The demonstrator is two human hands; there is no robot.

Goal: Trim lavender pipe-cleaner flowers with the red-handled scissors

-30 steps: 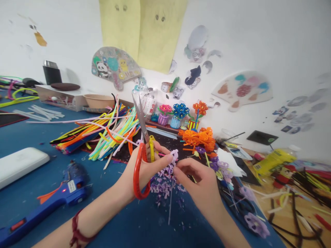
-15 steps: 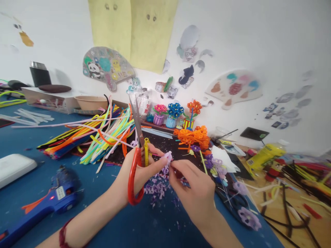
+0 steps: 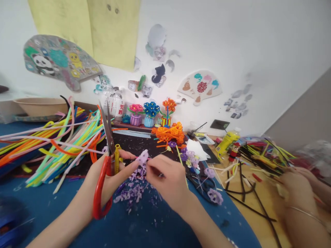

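My left hand (image 3: 103, 179) has red-handled scissors (image 3: 102, 186) hooked on it, their blades pointing up. A short yellow tube (image 3: 117, 158) stands against its fingers. Between that hand's thumb and fingers is a fuzzy lilac flower piece (image 3: 143, 156). My right hand (image 3: 168, 181) is closed in a pinch at the right edge of the lilac piece; its fingertips are partly hidden. Beneath both hands lie purple fuzz clippings (image 3: 133, 193) on the blue table mat (image 3: 144, 227).
Colourful pipe cleaners (image 3: 67, 148) are heaped at left. Orange flowers (image 3: 170, 132) and small potted flowers (image 3: 151, 113) stand behind. Lilac flowers (image 3: 214, 196) and black scissors (image 3: 200, 186) lie at right. Another person's hand (image 3: 297, 186) is over the wooden table (image 3: 248, 206).
The view has swung right, so everything sits further left. Another person's hands and forearm have come into view at right. My hands keep nearly the same pose around the lilac piece.
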